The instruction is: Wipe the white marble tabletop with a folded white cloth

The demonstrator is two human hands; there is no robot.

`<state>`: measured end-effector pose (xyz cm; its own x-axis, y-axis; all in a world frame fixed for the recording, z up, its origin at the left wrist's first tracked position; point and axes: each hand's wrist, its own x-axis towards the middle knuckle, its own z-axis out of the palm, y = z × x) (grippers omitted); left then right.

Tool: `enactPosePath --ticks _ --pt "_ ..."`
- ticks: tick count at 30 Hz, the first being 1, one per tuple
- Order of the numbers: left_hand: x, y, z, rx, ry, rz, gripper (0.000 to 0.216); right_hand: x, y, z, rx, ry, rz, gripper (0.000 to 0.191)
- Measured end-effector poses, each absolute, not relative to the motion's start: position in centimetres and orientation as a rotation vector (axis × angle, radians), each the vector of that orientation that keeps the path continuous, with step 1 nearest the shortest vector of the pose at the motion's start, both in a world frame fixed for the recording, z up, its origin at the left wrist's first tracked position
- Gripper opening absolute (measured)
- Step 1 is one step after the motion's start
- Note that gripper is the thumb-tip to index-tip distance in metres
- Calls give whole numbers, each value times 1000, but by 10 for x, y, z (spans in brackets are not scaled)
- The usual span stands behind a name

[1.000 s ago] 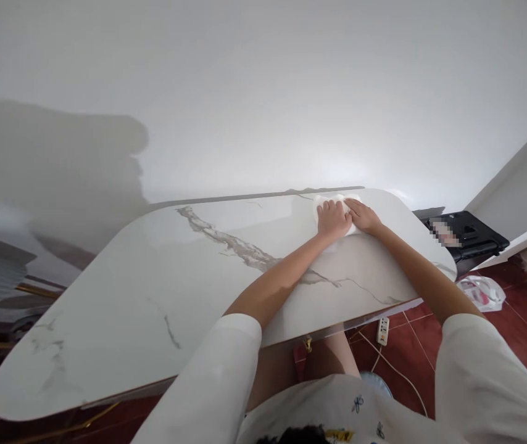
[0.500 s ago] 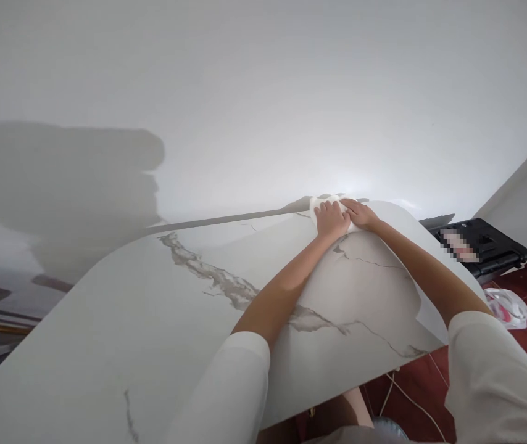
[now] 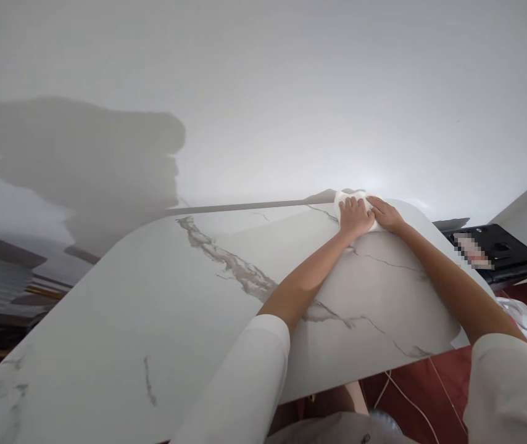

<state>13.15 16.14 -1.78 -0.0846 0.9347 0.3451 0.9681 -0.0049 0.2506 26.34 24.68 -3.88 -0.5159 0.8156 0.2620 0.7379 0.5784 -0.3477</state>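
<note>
A white cloth lies bunched on the white marble-patterned table, close to the far edge by the wall. My left hand presses down on the cloth with its fingers bent over it. Right beside it, my right hand holds the cloth's right side, its fingertips touching or nearly touching the left hand. Both arms stretch forward across the tabletop. Most of the cloth's middle is hidden under the hands.
A pale wall rises behind the table's far edge. To the right, a black case and a white plastic bag sit beyond the rounded corner. A pale cable runs over the red tiled floor.
Both hands and the cloth have slid a little to the right along the table's far edge. The camera view has also shifted, showing more of the left side.
</note>
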Motion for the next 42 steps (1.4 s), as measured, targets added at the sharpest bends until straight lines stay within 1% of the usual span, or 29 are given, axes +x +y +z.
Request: enactPosePath --ticks 9,31,37,42 --pt "163 101 -16 -2164 -2104 -683 39 299 175 -32 -1364 -2412 274 54" --pt "209 -54 -9 -2193 -2126 -659 41 351 27 -31 -1209 -2473 248 54" --pt "222 -78 -11 -2184 -2122 -644 46 364 3 -29 -1189 -2482 251 54" --pt "233 -80 -9 -2188 -2127 -629 48 376 3 -31 -1160 -2478 252 54"
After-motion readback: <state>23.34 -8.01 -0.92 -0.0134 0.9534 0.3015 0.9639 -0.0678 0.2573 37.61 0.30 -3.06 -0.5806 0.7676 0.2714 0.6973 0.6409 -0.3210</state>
